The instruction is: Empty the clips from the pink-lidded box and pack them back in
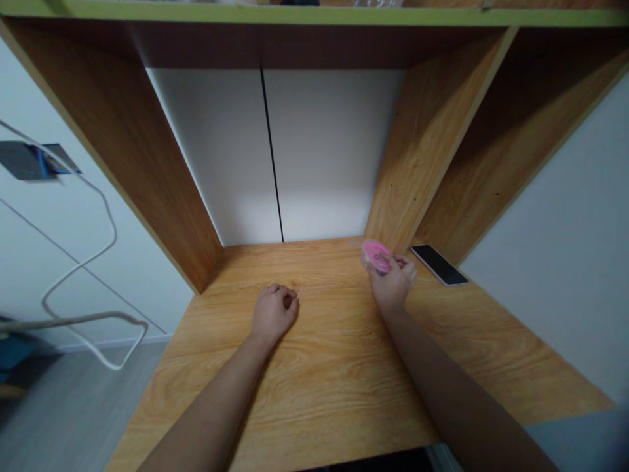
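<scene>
A small round container with a pink lid (376,255) and clear sides is gripped by my right hand (393,280), near the foot of the upright wooden divider. My left hand (275,309) rests on the wooden desk (314,380), left of the middle, its fingers curled round with the thumb close to the fingertips. Nothing shows in the gap between thumb and fingers. Just right of my right hand a dark-screened phone (439,264) lies flat on the desk.
Wooden side panels (132,151) and a divider (427,131) rise behind the desk, with a green-edged shelf (295,14) above. A white cable (105,249) hangs at the left. A dark object (383,462) sits at the front edge.
</scene>
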Motion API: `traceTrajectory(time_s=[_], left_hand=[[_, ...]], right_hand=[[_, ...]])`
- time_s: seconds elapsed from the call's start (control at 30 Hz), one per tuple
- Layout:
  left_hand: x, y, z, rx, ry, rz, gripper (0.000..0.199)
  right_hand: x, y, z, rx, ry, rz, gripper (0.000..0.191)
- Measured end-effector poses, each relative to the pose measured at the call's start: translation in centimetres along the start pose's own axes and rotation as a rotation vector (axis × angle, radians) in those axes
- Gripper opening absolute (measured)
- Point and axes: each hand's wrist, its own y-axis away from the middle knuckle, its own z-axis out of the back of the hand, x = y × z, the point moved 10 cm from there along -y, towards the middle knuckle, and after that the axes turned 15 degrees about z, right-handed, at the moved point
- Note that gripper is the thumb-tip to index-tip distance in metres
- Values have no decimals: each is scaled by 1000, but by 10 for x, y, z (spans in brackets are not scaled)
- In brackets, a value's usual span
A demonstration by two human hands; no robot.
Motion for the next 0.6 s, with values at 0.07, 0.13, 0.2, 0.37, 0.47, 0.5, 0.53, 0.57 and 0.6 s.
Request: traceTrajectory(time_s=[0.07, 0.13, 0.2, 0.37, 0.47, 0.5, 0.53, 0.57, 0.6], left_hand=[[0, 0, 0, -2, 2, 3, 15], [0, 0, 0, -2, 6, 0, 15], [0, 0, 0, -1, 9, 0, 15], [1, 0, 1, -6, 14, 4, 14], [1, 0, 0, -7, 18, 6, 15], [1, -1, 0, -6, 22, 6, 15], [2, -1, 0, -6, 28, 7, 15], [2, -1, 0, -8, 35, 9, 15], [3, -1, 1, -11, 43, 12, 15]], right_hand=[[-2, 1, 0, -5, -24, -13, 42], [-4, 1, -1, -9, -50, -18, 40], [-4, 1, -1, -15, -70, -15, 39], [2, 2, -6, 9, -116, 23, 37], [14, 1, -13, 54, -186, 77, 36], [20, 1, -15, 70, -226, 102, 35], [26, 1, -17, 86, -272, 132, 34], [34, 2, -19, 110, -322, 164, 33], [42, 3, -22, 142, -375, 196, 32]])
